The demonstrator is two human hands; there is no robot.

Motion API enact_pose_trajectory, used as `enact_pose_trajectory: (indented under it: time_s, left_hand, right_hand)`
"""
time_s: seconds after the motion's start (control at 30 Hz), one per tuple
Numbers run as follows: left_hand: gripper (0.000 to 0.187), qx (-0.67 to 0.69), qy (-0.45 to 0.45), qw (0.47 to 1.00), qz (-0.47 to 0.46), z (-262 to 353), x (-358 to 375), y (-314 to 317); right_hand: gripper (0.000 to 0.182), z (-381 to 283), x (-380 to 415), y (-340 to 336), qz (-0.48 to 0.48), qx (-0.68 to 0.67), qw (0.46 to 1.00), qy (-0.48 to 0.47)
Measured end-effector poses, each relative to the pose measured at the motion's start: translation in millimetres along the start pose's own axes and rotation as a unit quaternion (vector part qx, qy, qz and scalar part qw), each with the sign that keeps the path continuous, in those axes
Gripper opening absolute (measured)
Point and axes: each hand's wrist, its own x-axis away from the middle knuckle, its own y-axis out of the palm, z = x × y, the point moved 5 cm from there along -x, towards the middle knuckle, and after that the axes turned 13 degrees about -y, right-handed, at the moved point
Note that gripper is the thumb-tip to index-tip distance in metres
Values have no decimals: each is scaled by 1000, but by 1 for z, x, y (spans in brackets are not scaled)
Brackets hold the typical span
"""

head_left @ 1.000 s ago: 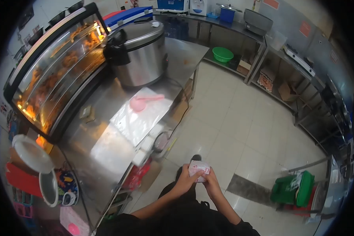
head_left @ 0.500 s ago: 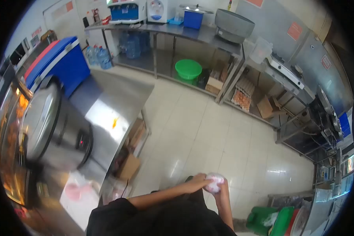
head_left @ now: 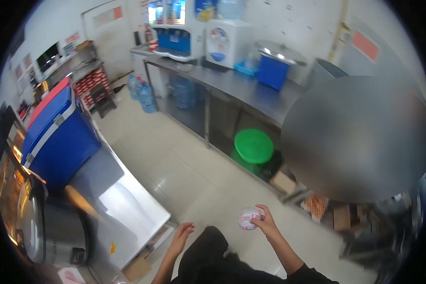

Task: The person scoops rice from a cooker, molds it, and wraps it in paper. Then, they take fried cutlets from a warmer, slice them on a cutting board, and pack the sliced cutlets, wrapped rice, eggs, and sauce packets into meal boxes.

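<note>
Between the thumb and fingers of my right hand [head_left: 268, 223] is a rounded paper-wrapped package [head_left: 246, 219], white with red print; its contents are hidden. I hold it over the tiled floor, in front of my body. My left hand [head_left: 181, 233] holds nothing, its fingers loosely curled and a little apart. It is beside the corner of the steel table [head_left: 139, 203]. On that table stand a large rice cooker [head_left: 64, 232] and a blue cooler box [head_left: 64, 137] with a red lid. A small orange-yellow scrap [head_left: 113, 247] lies on the tabletop.
Along the back wall runs a steel counter [head_left: 217, 81] with a water dispenser [head_left: 226, 45] and a blue container [head_left: 272, 71]. A green basin [head_left: 254, 146] sits on its lower shelf. Eggs [head_left: 315, 206] are at the right. A blurred grey oval [head_left: 359, 139] hides part of that side.
Both hands were on the package; my left hand has let go and moved left. My right hand keeps hold of it. The view has turned left and tilted up.
</note>
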Motion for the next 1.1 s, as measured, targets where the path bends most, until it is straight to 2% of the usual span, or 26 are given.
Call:
enact_pose_trajectory:
  time_s: [0.07,0.1,0.13,0.2,0.23,0.27,0.33,0.37,0.43,0.47,0.53,0.6,0.67,0.73,0.77,0.8,0.83,0.87,0.9,0.97,1.1]
  left_hand:
    - [38,14,-38,994,103,24,-38,-29]
    - [39,17,-45,988,145,16,-71,-49]
    - [38,24,-49,983,174,16,-102,-65]
    - [39,166,-82,969,164,34,-173,-79]
    - [42,198,-83,963,162,39,-212,-89]
    - [44,189,-66,966,162,73,-238,-85]
    - [41,109,-43,979,169,168,-281,-77]
    - [41,117,-54,975,179,194,-310,-78]
    - [39,40,36,996,74,246,-366,-84]
    - [39,38,34,995,83,269,-392,-101]
    - [41,-124,-9,992,22,305,-445,-112]
    - [44,-160,-6,987,23,281,-510,-157]
    - [43,-207,-14,961,183,260,-551,-218]
    - [41,-123,-146,910,368,227,-560,-265]
    - [41,-108,-305,855,404,170,-564,-301]
    - [41,-97,-393,849,340,94,-572,-321]
    - [40,-36,-268,938,218,94,-569,-319]
    - [40,39,-434,861,262,85,-549,-318]
    - [40,97,-500,812,284,96,-549,-321]
    - [41,168,-538,766,310,114,-573,-353]
    - [41,236,-514,744,356,167,-664,-470]
  right_hand:
    - [64,-31,-99,32,-128,12,991,-43]
    - [64,-33,-143,46,-146,7,988,-48]
    - [61,-33,-182,60,-144,-25,988,-52]
    - [59,-38,-253,89,-141,-54,987,-57]
    - [55,-30,-284,99,-121,-60,991,14]
    - [51,-22,-306,103,-99,-61,989,97]
    - [47,-39,-354,134,-133,-148,969,147]
    - [46,-48,-381,148,-159,-133,965,158]
    - [45,-49,-439,182,-186,-127,958,178]
    - [45,-50,-477,201,-201,-120,955,183]
    - [43,-52,-550,246,-212,-134,953,168]
    - [42,-63,-623,291,-238,-78,953,170]
    - [41,-84,-691,350,-291,-84,935,183]
    - [46,-121,-755,416,-311,-73,933,169]
    - [46,-146,-810,496,-342,-104,916,182]
    - [46,-154,-837,530,-346,-126,908,199]
    - [46,-151,-866,569,-373,-112,899,198]
    - [46,-154,-888,609,-398,-105,889,201]
    - [46,-159,-910,649,-405,-101,885,208]
    - [46,-156,-951,733,-419,-95,878,213]
    - [44,-133,-1027,896,-428,-58,874,224]
